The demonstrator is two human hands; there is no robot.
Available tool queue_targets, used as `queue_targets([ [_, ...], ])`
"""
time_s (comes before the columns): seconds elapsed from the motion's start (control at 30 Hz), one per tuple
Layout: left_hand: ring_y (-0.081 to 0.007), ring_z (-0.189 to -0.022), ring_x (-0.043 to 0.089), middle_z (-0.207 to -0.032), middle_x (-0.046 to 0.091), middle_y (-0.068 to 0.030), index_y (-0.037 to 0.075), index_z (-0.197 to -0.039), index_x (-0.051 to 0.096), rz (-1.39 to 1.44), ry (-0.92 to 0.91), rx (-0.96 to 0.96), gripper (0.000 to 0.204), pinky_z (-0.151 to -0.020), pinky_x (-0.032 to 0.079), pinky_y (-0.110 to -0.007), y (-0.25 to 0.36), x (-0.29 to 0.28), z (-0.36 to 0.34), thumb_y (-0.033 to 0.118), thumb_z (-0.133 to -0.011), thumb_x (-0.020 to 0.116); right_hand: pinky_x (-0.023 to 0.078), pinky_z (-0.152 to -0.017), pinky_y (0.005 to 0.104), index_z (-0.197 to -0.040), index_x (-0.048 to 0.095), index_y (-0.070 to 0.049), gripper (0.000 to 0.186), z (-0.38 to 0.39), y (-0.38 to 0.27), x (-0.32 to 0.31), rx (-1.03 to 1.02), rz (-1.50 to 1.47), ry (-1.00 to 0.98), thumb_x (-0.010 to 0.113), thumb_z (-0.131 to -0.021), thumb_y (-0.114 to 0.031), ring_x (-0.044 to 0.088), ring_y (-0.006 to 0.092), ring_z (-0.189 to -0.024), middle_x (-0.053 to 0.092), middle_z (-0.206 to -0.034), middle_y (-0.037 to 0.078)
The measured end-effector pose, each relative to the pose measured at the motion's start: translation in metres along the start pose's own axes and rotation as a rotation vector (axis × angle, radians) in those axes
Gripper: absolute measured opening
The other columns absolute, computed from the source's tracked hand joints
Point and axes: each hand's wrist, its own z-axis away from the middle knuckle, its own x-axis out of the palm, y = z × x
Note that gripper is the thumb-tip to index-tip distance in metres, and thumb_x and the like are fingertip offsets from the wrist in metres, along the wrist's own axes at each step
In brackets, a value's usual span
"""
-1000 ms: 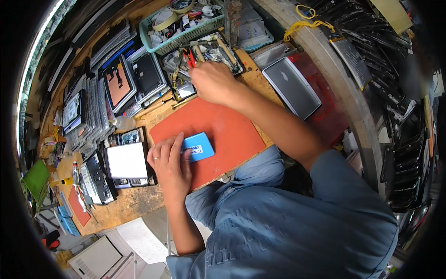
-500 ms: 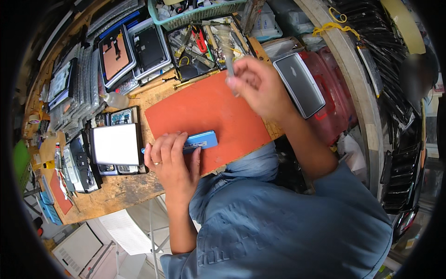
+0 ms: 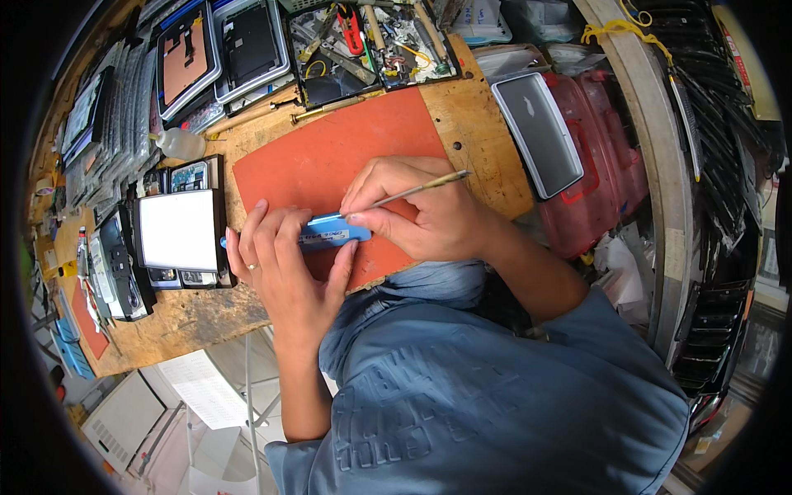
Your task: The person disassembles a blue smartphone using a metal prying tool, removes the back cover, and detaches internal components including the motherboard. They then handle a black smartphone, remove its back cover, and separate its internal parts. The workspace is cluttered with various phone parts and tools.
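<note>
A white handwritten label [image 3: 323, 238] sits on the slim blue device [image 3: 329, 223]; raised lettering [image 3: 394, 450] marks the blue-grey fabric shirt [image 3: 536, 371].

Head-worn fisheye view, facing down, near the workbench [image 3: 198, 323]

Worn wooden bench [image 3: 198, 326]: orange-red mat [image 3: 313, 157], tool tray [image 3: 421, 81]

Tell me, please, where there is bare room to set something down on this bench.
Free: the red mat beyond the left hand, and bare wood between the mat and grey panel. Crowded: around the red pliers and white panel.
</note>
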Motion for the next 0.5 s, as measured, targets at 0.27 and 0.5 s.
queue_targets([
  [0.27, -0.0379, -0.144, 0.050, -0.131, 0.062, -0.0120, 0.008, -0.134, 0.059, -0.013, -0.048, 0.027, 0.072, -0.128, 0.017, -0.059, -0.012, 0.008, -0.008, 0.050, -0.083, 0.088, 0.060, -0.078, 0.0348, -0.101, 0.069, 0.001, 0.013, -0.006, 0.008, -0.002, 0.030, 0.001, 0.013, 0.078, -0.093, 0.006, 0.076, 0.0248, -0.090, 0.076, -0.097, 0.014],
  [0.5, -0.0338, -0.136, 0.052, -0.130, 0.061, -0.0102, 0.009, -0.133, 0.061, 0.088, -0.060, 0.051, 0.067, -0.126, 0.015, -0.059, -0.019, 0.012, -0.016, 0.052, -0.087, 0.083, 0.060, -0.075, 0.0332, -0.099, 0.069, 0.002, 0.009, -0.011, 0.017, -0.009, 0.008, 0.125, -0.067, 0.076, -0.095, 0.005, 0.076, 0.0221, -0.089, 0.076, -0.096, 0.013],
])
